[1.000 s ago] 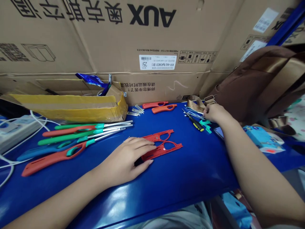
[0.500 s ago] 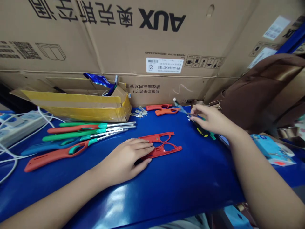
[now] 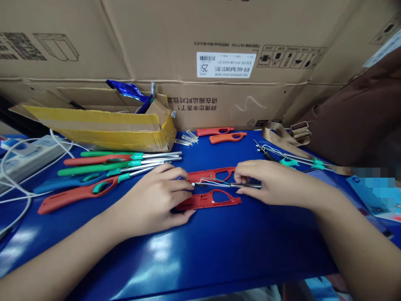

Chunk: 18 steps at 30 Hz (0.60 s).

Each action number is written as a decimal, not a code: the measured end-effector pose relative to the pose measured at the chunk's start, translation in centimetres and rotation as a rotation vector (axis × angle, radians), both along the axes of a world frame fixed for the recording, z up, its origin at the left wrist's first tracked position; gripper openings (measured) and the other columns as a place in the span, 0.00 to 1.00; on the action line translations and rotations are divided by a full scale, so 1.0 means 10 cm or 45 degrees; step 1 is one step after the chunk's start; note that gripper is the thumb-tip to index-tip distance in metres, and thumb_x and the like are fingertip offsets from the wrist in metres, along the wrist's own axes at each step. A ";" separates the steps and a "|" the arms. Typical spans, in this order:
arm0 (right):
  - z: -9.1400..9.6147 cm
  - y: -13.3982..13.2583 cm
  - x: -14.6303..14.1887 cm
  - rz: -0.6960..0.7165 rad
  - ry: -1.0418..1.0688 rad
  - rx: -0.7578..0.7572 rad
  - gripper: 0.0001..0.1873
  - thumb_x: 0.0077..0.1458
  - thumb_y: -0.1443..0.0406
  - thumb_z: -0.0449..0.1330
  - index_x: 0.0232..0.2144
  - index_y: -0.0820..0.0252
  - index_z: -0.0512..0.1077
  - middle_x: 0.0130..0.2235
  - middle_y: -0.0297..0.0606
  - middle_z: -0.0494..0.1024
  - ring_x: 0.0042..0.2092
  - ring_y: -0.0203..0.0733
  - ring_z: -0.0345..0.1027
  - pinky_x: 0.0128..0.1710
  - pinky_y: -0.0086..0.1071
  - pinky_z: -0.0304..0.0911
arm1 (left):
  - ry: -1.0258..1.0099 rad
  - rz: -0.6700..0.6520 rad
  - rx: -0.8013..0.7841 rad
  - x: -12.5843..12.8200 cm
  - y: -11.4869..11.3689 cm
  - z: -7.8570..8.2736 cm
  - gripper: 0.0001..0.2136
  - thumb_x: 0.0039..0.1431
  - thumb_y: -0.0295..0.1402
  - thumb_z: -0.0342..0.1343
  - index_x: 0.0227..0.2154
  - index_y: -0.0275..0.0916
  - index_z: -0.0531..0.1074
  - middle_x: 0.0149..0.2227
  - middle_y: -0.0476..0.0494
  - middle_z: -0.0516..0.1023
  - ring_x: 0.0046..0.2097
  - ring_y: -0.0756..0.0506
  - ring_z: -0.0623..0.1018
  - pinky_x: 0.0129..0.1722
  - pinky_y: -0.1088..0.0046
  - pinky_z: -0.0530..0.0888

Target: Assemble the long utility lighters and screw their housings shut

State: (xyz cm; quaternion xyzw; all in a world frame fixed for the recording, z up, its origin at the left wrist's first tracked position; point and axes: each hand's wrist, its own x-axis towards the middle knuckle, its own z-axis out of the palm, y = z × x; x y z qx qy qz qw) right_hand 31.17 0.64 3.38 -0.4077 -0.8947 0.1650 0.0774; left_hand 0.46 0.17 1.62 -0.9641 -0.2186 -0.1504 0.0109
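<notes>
Two red plastic handle halves (image 3: 209, 200) lie side by side on the blue table (image 3: 219, 246). My left hand (image 3: 156, 196) rests on their left ends, fingers curled and pinching the left tip of a thin metal tube with white and green wires (image 3: 219, 183). My right hand (image 3: 269, 182) pinches the same tube at its right end, holding it across the upper red half (image 3: 216, 173).
Several finished long lighters in green, red and blue (image 3: 103, 173) lie at left beside a taped cardboard box (image 3: 103, 129). Two orange handle parts (image 3: 219, 134) and clear small parts (image 3: 188, 139) sit at the back. More wired tubes (image 3: 291, 159), a brown bag (image 3: 354, 113) and a power strip (image 3: 28, 152) flank the area.
My right hand came back from the far right with a wired metal tube and brought it over the red halves. My left hand shifted to pinch the tube's left end.
</notes>
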 end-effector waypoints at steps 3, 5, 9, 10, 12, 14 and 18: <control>0.01 -0.04 -0.03 0.037 -0.012 -0.015 0.05 0.59 0.68 0.62 0.33 0.56 0.68 0.35 0.33 0.75 0.33 0.38 0.64 0.31 0.31 0.55 | -0.046 0.032 -0.029 0.00 -0.01 0.01 0.10 0.65 0.41 0.60 0.34 0.39 0.79 0.32 0.45 0.82 0.40 0.41 0.79 0.39 0.63 0.71; 0.02 -0.06 -0.06 0.048 -0.008 -0.016 0.05 0.60 0.68 0.62 0.33 0.55 0.68 0.34 0.33 0.76 0.33 0.38 0.65 0.31 0.31 0.55 | -0.118 0.094 -0.074 0.01 -0.02 -0.01 0.10 0.65 0.40 0.59 0.33 0.39 0.76 0.31 0.46 0.80 0.37 0.43 0.77 0.36 0.66 0.71; 0.03 -0.08 -0.10 0.016 0.058 0.087 0.05 0.63 0.64 0.60 0.34 0.55 0.68 0.35 0.33 0.76 0.35 0.39 0.66 0.33 0.33 0.56 | -0.285 0.262 -0.191 0.01 -0.05 -0.07 0.13 0.61 0.41 0.64 0.39 0.39 0.70 0.37 0.46 0.79 0.38 0.45 0.78 0.37 0.69 0.73; 0.03 -0.08 -0.10 0.011 0.079 0.105 0.05 0.65 0.63 0.59 0.35 0.55 0.68 0.36 0.33 0.76 0.36 0.39 0.67 0.35 0.33 0.56 | -0.326 0.284 -0.205 0.01 -0.05 -0.08 0.14 0.61 0.41 0.65 0.40 0.39 0.69 0.38 0.46 0.79 0.39 0.46 0.79 0.38 0.70 0.74; 0.03 -0.07 -0.10 0.021 0.107 0.111 0.05 0.67 0.61 0.57 0.37 0.55 0.70 0.38 0.33 0.77 0.38 0.40 0.68 0.37 0.33 0.58 | -0.402 0.294 -0.205 0.01 -0.06 -0.09 0.11 0.63 0.36 0.64 0.41 0.39 0.68 0.39 0.48 0.79 0.39 0.48 0.79 0.39 0.73 0.75; 0.03 -0.06 -0.09 0.054 0.114 0.099 0.07 0.69 0.60 0.55 0.41 0.54 0.71 0.40 0.35 0.77 0.40 0.40 0.69 0.40 0.34 0.59 | -0.463 0.268 -0.181 0.02 -0.07 -0.08 0.05 0.65 0.30 0.61 0.40 0.39 0.70 0.37 0.49 0.80 0.38 0.50 0.80 0.39 0.76 0.75; 0.02 -0.03 -0.06 0.072 0.087 0.093 0.11 0.70 0.59 0.53 0.44 0.55 0.74 0.42 0.37 0.78 0.42 0.42 0.70 0.42 0.34 0.61 | -0.510 0.194 -0.186 0.06 -0.11 -0.05 0.04 0.65 0.29 0.62 0.41 0.38 0.74 0.36 0.49 0.81 0.36 0.52 0.80 0.39 0.79 0.75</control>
